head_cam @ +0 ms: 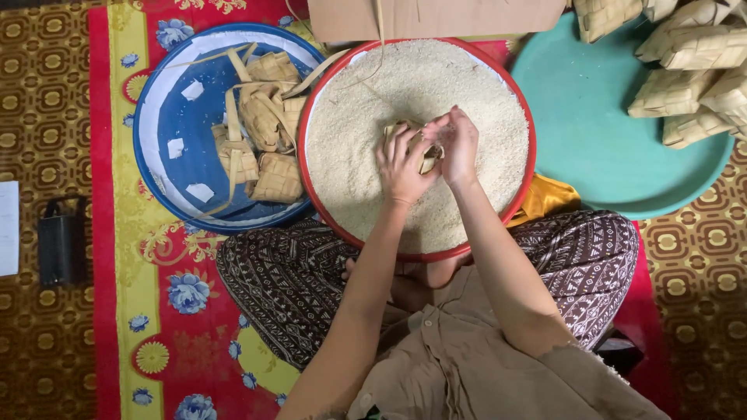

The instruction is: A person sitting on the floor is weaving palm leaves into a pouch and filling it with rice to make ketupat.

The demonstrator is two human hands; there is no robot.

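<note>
Your left hand (402, 165) is curling around a woven pouch (426, 152), with the fingers bent over its near side, so the hand is closed on it. Your right hand (457, 145) is meeting it from the other side; its fingers are bunched together at the top of the pouch and are pinching there, but I cannot tell if there are rice grains between them. The pouch is mostly hidden by both hands; only a small pale part is showing between them.

Both hands are hovering over the middle of a red-rimmed tray (526, 173), which is full of white rice (366, 117). The tray is lying on the floor just in front of your crossed legs, and its near edge is touching your patterned trousers (280, 276).

To the left, overlapping a little with the tray, a blue bowl (159, 101) is holding several pouches (261, 128) with loose leaf strips. To the right, a teal tray (591, 117) is carrying a pile of fuller pouches (692, 74) at its far corner. A brown box (436, 17) is standing behind the rice tray. Everything is sitting on a red flowered mat (179, 311), and a dark small object (61, 241) is lying well apart at the left edge.
</note>
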